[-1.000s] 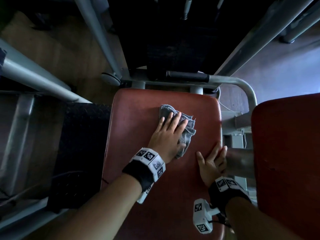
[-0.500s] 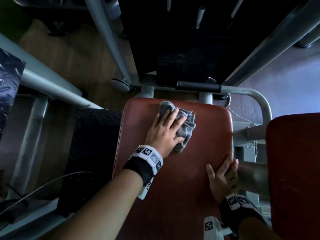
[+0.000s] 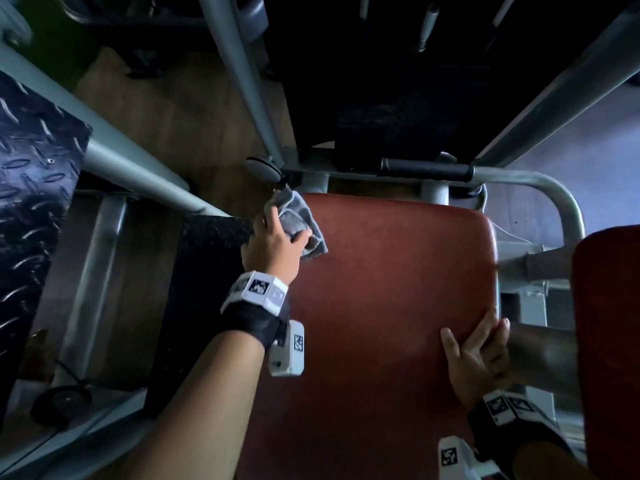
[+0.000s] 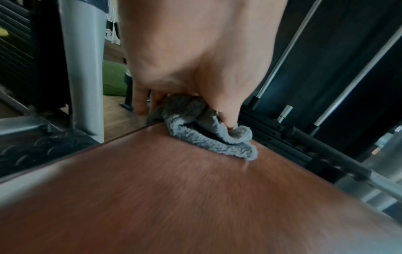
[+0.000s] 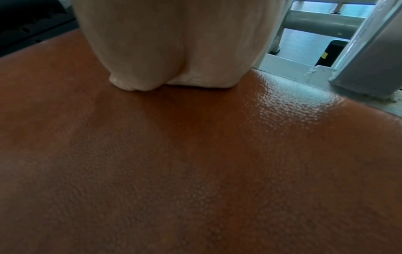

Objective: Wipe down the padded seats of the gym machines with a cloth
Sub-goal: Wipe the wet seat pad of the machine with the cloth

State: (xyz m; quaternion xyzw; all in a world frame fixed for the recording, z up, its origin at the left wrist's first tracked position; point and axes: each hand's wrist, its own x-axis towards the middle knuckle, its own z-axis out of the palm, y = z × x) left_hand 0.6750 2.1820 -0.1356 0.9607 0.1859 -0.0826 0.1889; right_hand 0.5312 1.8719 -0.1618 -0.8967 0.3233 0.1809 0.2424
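Note:
The red padded seat (image 3: 398, 306) fills the middle of the head view. My left hand (image 3: 280, 233) is at its far left corner and grips a crumpled grey cloth (image 3: 298, 223) that lies over the corner's edge. In the left wrist view the left hand (image 4: 195, 68) has its thumb and fingers curled round the cloth (image 4: 208, 135), pressing it onto the seat (image 4: 174, 197). My right hand (image 3: 485, 337) rests on the seat's right edge with straight fingers and holds nothing. The right wrist view shows the right hand's (image 5: 169, 51) heel lying on the seat (image 5: 195, 163).
A second red pad (image 3: 609, 341) stands close on the right. A black-gripped handle bar (image 3: 426, 169) and grey frame tubes (image 3: 242, 81) cross just beyond the seat. A diamond-plate footplate (image 3: 31, 202) and a black mat (image 3: 207, 289) lie to the left on the wooden floor.
My left hand has slid the cloth from the seat's far middle to its far left corner, and its fingers have gone from flat to curled round the cloth. The right hand stays on the right edge.

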